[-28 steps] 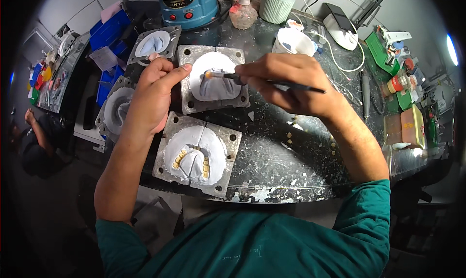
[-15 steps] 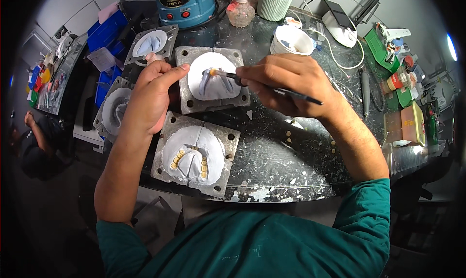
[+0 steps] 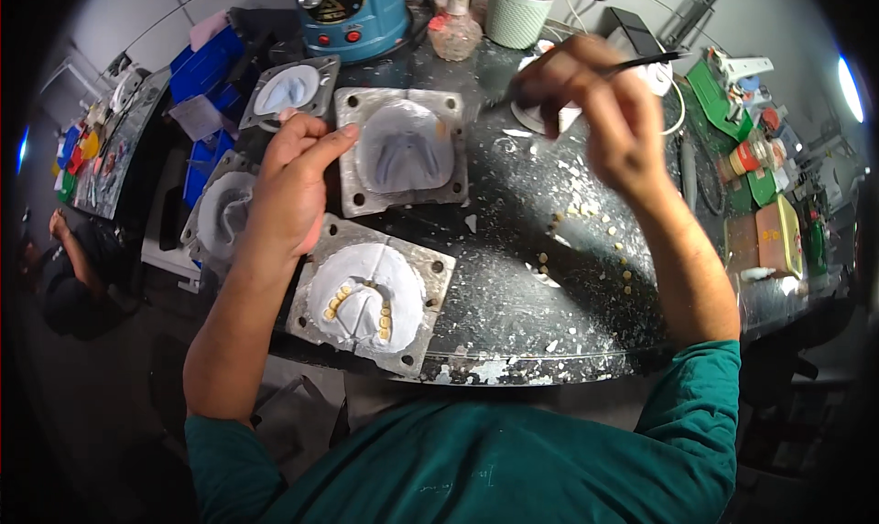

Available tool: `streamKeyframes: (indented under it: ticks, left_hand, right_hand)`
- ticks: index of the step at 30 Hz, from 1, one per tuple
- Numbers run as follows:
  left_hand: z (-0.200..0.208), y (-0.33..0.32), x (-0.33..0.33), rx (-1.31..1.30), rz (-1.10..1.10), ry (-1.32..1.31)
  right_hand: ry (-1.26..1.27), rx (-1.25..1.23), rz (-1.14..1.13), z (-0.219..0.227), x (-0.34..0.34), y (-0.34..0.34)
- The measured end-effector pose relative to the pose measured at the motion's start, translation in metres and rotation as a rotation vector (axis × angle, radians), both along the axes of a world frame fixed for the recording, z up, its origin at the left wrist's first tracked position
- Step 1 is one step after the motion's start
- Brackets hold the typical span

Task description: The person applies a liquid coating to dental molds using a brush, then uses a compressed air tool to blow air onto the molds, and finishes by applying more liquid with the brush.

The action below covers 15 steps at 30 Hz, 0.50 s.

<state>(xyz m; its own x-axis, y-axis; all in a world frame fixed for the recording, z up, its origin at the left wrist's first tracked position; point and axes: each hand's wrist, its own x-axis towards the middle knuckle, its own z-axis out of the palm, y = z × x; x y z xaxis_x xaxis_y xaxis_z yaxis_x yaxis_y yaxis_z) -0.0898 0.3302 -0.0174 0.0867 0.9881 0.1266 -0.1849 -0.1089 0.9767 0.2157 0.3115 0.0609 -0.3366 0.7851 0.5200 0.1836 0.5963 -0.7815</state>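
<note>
My left hand [image 3: 295, 172] grips the left edge of a metal dental flask half [image 3: 348, 183], thumb on its rim. Inside it, a pale plaster mould [image 3: 407, 126] carries a grey arch-shaped hollow. My right hand [image 3: 600, 103], blurred by motion, is closed around a thin black-handled brush [image 3: 652, 60]. It is raised to the right of the flask, in front of a white tub [image 3: 526, 118] that it partly covers. Nearer to me, touching neither hand, lies a second flask half [image 3: 423, 341] with yellowish teeth [image 3: 384, 321] set in white plaster.
Loose teeth [image 3: 586, 210] and plaster crumbs lie on the dark bench [image 3: 494, 313]. Two more flask halves [image 3: 328, 71] [image 3: 197, 226] sit to the left. At the back stand a blue machine [image 3: 366, 16], a glass bottle [image 3: 455, 34] and a pale green basket [image 3: 515, 19].
My right hand has lifted the brush off the plaster mould and moved it up and right, toward the white tub. My left hand stays on the flask half.
</note>
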Motion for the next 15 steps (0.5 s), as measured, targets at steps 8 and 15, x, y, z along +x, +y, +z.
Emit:
streamKeyframes:
  ticks: [8,15]
  left_hand:
    - [0.062,-0.030,-0.034,0.117,0.159,-0.154]
    - [0.060,-0.115,-0.170,0.282,0.549,-0.494]
  right_hand:
    - [0.171,0.547,-0.162,0.055,-0.033,0.033]
    - [-0.363,0.077,-0.361,0.063,-0.098,0.044]
